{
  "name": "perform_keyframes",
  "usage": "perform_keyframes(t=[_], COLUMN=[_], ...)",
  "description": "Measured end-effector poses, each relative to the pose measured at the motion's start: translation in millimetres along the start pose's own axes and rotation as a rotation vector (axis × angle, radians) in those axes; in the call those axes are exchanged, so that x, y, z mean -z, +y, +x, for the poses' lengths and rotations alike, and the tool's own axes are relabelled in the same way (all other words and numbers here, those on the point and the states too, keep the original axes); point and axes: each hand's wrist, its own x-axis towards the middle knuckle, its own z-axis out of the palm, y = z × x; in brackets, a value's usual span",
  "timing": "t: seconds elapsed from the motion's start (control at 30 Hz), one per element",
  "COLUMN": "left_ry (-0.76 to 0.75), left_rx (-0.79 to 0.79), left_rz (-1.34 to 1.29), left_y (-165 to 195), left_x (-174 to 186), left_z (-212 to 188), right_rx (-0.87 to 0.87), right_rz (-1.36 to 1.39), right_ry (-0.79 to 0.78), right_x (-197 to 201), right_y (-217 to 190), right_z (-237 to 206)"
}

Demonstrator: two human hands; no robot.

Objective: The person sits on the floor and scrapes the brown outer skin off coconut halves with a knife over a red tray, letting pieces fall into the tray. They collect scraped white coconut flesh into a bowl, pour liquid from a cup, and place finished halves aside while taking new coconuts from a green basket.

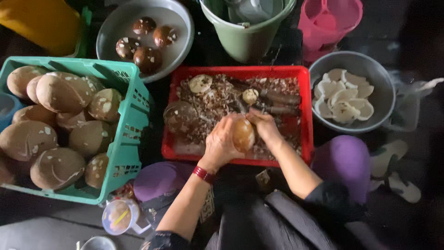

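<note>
My left hand [221, 141] cups a round brown coconut kernel [243, 135] over the red tray [305, 115]. My right hand [263, 125] presses against the kernel's right side; whether it grips a tool I cannot tell. A red band sits on my left wrist. The tray holds brown peel shavings [217, 102], two pale peeled pieces [200, 84] and dark-handled tools [282, 98].
A green basket [132, 134] of large brown kernels stands at left. A grey bowl [178, 21] with small dark kernels lies behind it. At right, a metal bowl [384, 88] holds white peeled pieces. A green bucket [245, 41], pink container [329, 23] and sandals [393, 171] surround.
</note>
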Motion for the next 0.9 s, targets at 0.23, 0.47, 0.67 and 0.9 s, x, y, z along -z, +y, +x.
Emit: perform_keyframes(t=[0.23, 0.47, 0.67, 0.9], left_ry=[0.121, 0.048, 0.05, 0.008], left_rx=[0.11, 0.139, 0.119, -0.011], left_rz=[0.019, -0.01, -0.061, 0.064], left_y=[9.6, -4.5, -3.6, -0.6], left_x=[-12.4, -15.4, -10.1, 1.1], left_z=[1.6, 6.5, 8.0, 17.5], right_rx=[0.45, -0.005, 0.836, -0.213], right_rz=[-0.531, -0.289, -0.777, 0.215], right_ry=[0.16, 0.13, 0.26, -0.05], right_x=[-16.6, -35.4, -28.8, 5.0], right_y=[-5.0, -70.7, -25.8, -1.0], right_z=[-54.3, -48.5, -56.0, 1.5])
